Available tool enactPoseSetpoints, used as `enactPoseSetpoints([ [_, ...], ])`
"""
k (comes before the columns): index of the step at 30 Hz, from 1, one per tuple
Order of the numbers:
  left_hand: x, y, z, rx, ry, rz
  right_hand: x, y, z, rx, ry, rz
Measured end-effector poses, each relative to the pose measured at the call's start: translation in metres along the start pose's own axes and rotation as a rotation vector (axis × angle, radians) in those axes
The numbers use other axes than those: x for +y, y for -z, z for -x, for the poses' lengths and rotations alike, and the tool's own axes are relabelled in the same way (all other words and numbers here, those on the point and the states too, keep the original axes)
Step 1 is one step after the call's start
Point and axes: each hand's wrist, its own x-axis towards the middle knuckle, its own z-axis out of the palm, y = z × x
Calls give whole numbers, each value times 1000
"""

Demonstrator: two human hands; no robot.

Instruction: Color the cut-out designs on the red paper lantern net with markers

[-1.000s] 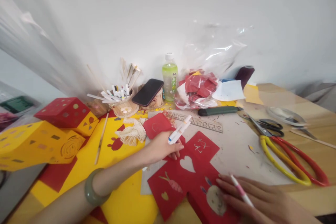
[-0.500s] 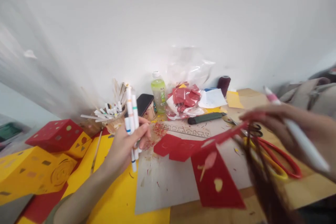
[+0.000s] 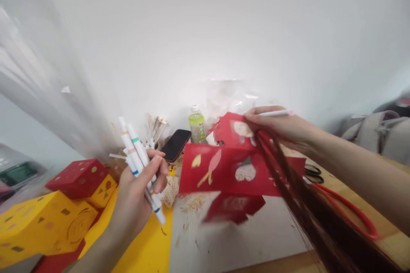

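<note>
My left hand [image 3: 137, 192] is closed around several white felt-tip markers [image 3: 136, 149] with coloured bands, held upright and slightly tilted. At right, my right hand [image 3: 278, 126] pinches the upper edge of a folded red paper piece [image 3: 221, 175], lifted above the grey board [image 3: 208, 243]. Cut-out shapes in yellow, pink and white are stuck on the paper. Another white marker [image 3: 275, 113] lies across the fingers of that hand. Dark reddish-brown strands [image 3: 307, 209] run from beside the right hand to the lower right, covering part of the paper.
Red and yellow decorated boxes [image 3: 77, 179] stand at left. Behind are a black phone [image 3: 176, 145], a green drink bottle [image 3: 197, 126] and a clear plastic bag [image 3: 224, 94]. Red-handled scissors [image 3: 352, 209] and black-handled scissors [image 3: 314, 173] lie at right. Yellow paper [image 3: 144, 247] lies under my left forearm.
My right hand has moved left and up, raising the red paper and turning its decorated face to me. My left hand, with the markers, has shifted left and tilted them.
</note>
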Motion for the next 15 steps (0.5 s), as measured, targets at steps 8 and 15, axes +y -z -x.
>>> enactPoseSetpoints([
  [8, -3, 4, -3, 21, -66, -31, 48, -33, -30, 9, 273, 752],
  [15, -25, -3, 1, -360, 227, -321, 17, -24, 14, 246, 477, 458],
])
